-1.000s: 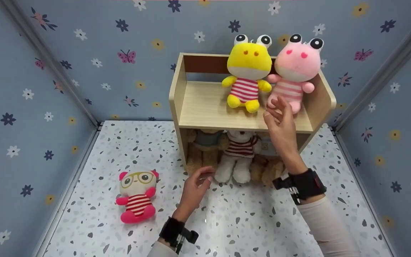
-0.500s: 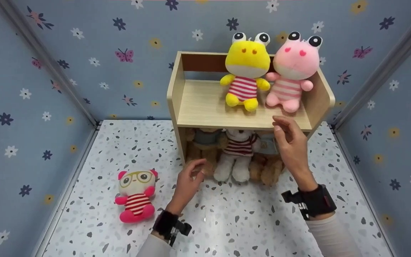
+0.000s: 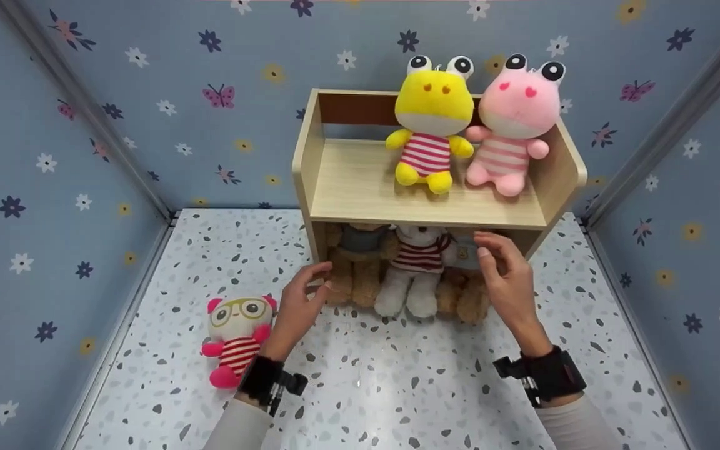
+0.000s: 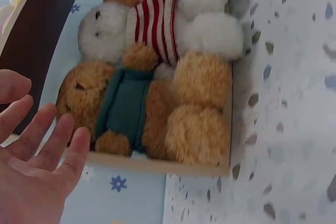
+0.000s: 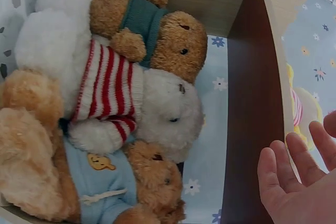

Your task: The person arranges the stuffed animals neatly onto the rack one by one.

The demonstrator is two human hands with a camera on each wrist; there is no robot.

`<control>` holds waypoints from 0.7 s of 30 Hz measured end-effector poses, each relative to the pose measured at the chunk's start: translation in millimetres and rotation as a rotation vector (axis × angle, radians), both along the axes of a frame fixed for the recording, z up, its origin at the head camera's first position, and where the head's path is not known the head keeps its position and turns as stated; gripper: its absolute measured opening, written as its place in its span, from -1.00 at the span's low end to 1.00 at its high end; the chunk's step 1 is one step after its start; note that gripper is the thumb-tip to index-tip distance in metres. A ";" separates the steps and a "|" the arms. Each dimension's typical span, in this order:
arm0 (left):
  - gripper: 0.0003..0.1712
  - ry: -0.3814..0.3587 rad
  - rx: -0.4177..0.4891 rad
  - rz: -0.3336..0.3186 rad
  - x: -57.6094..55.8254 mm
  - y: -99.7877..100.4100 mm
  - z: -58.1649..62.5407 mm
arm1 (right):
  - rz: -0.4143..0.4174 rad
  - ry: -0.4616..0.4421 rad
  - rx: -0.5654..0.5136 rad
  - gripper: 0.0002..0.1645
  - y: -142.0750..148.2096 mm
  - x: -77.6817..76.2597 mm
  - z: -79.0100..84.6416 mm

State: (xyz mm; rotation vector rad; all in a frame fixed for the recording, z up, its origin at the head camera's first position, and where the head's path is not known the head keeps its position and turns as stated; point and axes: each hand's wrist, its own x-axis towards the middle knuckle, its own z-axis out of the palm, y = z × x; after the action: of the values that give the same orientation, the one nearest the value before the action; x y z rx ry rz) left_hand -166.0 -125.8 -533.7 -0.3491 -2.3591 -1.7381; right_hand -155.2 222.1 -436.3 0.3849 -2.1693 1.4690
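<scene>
My left hand [image 3: 300,306] hovers at the left front of the wooden shelf [image 3: 360,187], fingers loosely bent, holding nothing. My right hand [image 3: 510,278] is in front of the lower right side, also holding nothing. A yellow frog plush [image 3: 433,112] and a pink frog plush [image 3: 516,112] sit side by side on the upper level. Below sit a brown teddy bear in a green top [image 4: 126,108], a white bear in a red-striped sweater [image 5: 110,82] and a brown bear in a light blue top [image 5: 102,177]. The upper board hides part of them in the head view.
A pink-and-white plush with yellow glasses [image 3: 238,319] lies on the speckled floor [image 3: 366,381] to the left, partly covered by my left forearm. Flowered walls [image 3: 172,56] close in the back and sides. The shelf's raised side panels flank the upper level.
My right hand has come away from the pink frog plush and down to the shelf's lower right. My left hand has moved left and slightly up. The plush toys stay in place.
</scene>
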 end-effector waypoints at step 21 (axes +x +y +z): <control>-0.57 -0.195 -0.410 0.188 -8.6 -96.3 -5.9 | -0.013 -0.087 0.047 -0.73 18.8 -9.0 -55.8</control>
State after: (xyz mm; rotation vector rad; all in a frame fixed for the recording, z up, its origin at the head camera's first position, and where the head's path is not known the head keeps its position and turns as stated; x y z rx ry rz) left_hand -174.7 -222.1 -539.5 -0.0093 -2.7808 -1.2514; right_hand -164.3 240.9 -492.1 0.3272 -2.2740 1.4549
